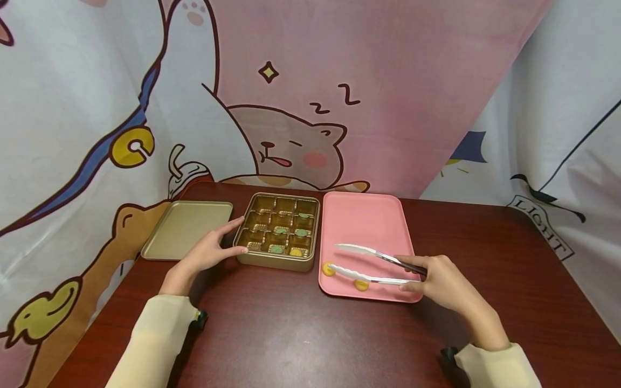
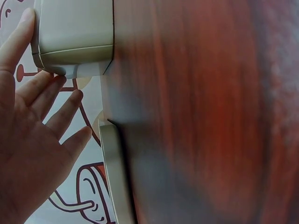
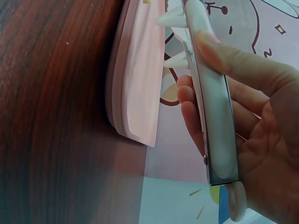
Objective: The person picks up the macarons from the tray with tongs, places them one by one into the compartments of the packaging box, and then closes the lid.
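My left hand (image 1: 206,253) rests against the left side of a gold tin (image 1: 276,262), fingers and thumb extended along its edge. Inside the tin, a divided insert holds several green cookies (image 1: 301,233) and a yellow cookie (image 1: 296,252) in its far-right and front compartments. With my right hand (image 1: 446,285) I grip a pair of tongs (image 1: 359,249), their arms spread apart over the pink tray (image 1: 364,221). Two round yellow cookies lie near the tray's front left: one (image 1: 328,270) by the lower arm's tip, the other (image 1: 361,285) partly hidden beneath that arm. Nothing shows between the tong tips.
A flat gold lid (image 1: 186,231) lies left of the tin on the dark wooden table (image 1: 301,334). Behind and beside the table hangs a cartoon-printed cloth (image 1: 388,97). The tray stands close to the tin's right side.
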Motion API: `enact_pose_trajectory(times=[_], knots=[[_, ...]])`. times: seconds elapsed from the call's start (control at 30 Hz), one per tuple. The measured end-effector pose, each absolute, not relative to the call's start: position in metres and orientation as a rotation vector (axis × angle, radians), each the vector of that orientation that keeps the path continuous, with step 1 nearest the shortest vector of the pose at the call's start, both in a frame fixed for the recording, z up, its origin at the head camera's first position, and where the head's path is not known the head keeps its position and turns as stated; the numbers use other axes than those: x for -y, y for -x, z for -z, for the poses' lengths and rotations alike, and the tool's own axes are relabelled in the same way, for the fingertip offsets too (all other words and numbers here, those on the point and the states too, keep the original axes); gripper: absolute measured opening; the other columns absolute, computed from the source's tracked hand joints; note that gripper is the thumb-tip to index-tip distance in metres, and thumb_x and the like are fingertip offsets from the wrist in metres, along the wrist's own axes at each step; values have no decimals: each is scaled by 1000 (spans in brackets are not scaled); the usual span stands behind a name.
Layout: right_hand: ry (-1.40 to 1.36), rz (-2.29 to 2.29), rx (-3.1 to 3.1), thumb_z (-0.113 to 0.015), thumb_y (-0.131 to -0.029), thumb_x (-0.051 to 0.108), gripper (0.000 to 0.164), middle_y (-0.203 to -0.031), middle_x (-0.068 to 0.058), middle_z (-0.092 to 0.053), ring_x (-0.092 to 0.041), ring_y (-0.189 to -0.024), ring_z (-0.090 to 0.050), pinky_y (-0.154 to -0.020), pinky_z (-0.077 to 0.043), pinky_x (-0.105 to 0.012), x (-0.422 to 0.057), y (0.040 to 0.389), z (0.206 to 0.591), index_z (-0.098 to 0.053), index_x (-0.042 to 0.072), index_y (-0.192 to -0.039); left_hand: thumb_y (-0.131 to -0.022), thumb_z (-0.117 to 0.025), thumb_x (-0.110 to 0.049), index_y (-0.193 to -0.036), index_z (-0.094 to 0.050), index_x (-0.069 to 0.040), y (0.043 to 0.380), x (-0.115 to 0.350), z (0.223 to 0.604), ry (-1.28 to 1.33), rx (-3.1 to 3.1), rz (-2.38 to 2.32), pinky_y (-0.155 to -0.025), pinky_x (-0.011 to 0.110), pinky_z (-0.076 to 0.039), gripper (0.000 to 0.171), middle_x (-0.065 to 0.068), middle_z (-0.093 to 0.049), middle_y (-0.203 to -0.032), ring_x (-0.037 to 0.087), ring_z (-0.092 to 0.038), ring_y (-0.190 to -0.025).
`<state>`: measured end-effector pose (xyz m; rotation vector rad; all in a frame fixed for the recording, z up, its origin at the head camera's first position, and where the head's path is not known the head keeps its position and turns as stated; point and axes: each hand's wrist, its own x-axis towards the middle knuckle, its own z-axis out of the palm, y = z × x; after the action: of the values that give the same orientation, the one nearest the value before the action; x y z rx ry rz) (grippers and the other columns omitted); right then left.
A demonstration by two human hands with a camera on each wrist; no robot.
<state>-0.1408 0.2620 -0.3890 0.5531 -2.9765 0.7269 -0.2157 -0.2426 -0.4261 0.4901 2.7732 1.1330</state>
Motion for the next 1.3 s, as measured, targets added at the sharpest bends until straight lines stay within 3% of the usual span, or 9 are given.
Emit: enact_pose_trajectory(times=[0.1,0.5,1.3], knots=[[-563,-716,2978,-89,-70,18,54,-97,-7,-76,-14,-75,-55,-66,-43,-25,-262,141,390,-73,10,-121,-89,-75,-36,-158,-31,-13,215,242,426,-489,-2771,-1134,-115,65,-27,84,17,-30,-163,44,-27,-148],[-578,-759,2999,-88,-71,15,53,-106,-9,-76,-13,-86,-65,-73,-52,-29,-261,138,395,-73,14,-122,-90,-74,-36,-158,-31,-14,215,243,426,-486,-2770,-1134,-115,65,-27,84,17,-30,-163,44,-27,-149],[-601,-732,3065,-86,-74,11,50,-110,-10,-76,-15,-92,-69,-75,-55,-34,-254,138,394,-74,13,-122,-89,-74,-37,-158,-31,-14,216,243,427,-483,-2774,-1129,-115,65,-28,84,17,-31,-162,45,-28,-148]])
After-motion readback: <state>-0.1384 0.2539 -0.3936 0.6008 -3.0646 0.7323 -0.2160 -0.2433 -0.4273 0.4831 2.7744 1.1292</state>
